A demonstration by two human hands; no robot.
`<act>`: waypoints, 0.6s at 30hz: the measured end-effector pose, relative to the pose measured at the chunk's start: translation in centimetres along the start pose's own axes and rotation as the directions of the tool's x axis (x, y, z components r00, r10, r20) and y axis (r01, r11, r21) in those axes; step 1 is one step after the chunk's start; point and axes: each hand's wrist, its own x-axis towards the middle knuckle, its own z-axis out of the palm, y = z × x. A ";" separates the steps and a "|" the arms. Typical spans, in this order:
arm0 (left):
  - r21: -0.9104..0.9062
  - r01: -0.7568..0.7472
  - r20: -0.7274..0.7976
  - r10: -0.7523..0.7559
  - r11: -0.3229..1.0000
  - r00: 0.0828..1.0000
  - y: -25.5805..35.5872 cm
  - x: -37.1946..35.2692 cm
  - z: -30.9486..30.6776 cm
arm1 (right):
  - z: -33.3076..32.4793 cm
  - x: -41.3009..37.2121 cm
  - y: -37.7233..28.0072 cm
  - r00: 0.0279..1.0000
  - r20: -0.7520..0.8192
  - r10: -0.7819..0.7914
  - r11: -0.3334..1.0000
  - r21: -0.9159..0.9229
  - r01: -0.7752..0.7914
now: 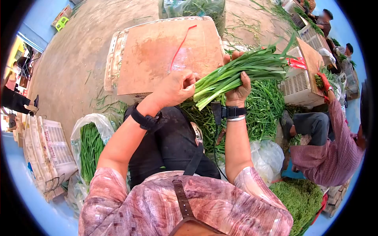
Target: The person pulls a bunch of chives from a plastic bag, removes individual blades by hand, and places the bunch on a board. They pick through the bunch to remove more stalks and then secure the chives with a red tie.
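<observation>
1 green bunch: grasped by the right hand.
Left hand: curled at stalk ends; grasp cannot be told.
Red strip: beyond left hand.

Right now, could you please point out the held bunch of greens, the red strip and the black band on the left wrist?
Bunch of greens [236, 71], head view: on its leaves.
Red strip [180, 46], head view: midway along it.
Black band [143, 119], head view: its outer face.

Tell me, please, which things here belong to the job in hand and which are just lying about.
Job: bunch of long-leaved greens, right hand, left hand; probably red strip, brown board, loose greens.
Apparently lying about: green plastic stool, stacked white crates, clear plastic bag.
</observation>
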 end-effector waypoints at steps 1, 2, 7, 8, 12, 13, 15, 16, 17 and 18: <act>0.042 0.041 -0.008 -0.041 0.998 0.999 0.1 -0.1 0.2 | -0.3 0.0 0.1 1.000 -0.004 -0.014 1.000 -0.001 0.014; 0.016 0.033 0.031 -0.033 0.999 0.999 0.1 -0.1 0.1 | -0.5 0.1 0.2 1.000 -0.008 -0.028 1.000 -0.003 0.028; -0.086 0.029 0.037 -0.026 0.996 0.999 0.7 0.3 -1.6 | 0.1 0.2 -0.1 1.000 -0.001 -0.015 1.000 0.010 0.015; 0.023 -0.085 -0.055 0.087 0.996 0.995 0.8 0.8 -1.9 | 0.2 0.1 -0.1 1.000 -0.016 -0.010 1.000 0.008 0.010; 0.326 -0.214 -0.059 0.246 0.921 0.968 3.0 2.4 -0.5 | 0.2 0.2 0.2 1.000 -0.020 -0.016 0.999 -0.039 0.015; 0.309 -0.210 0.029 0.212 0.928 0.977 3.2 2.4 0.6 | 0.1 0.1 0.5 0.999 -0.028 -0.027 0.999 -0.047 0.025; 0.404 -0.115 0.092 0.084 0.908 0.992 4.2 1.2 2.3 | 0.4 0.0 0.9 0.998 -0.037 -0.046 0.997 -0.057 0.043; 0.349 -0.057 -0.010 0.065 0.936 0.998 2.3 1.1 3.2 | 0.1 -0.2 1.0 0.999 -0.035 -0.027 0.999 -0.034 0.025; 0.391 -0.091 -0.083 0.133 0.916 0.988 0.6 0.9 4.1 | -0.1 -0.7 1.1 0.999 -0.046 -0.007 0.999 -0.036 0.005; 0.428 -0.115 -0.158 0.200 0.896 0.967 -0.1 0.7 4.8 | -0.3 -1.2 1.2 0.998 -0.061 0.020 0.999 -0.037 -0.022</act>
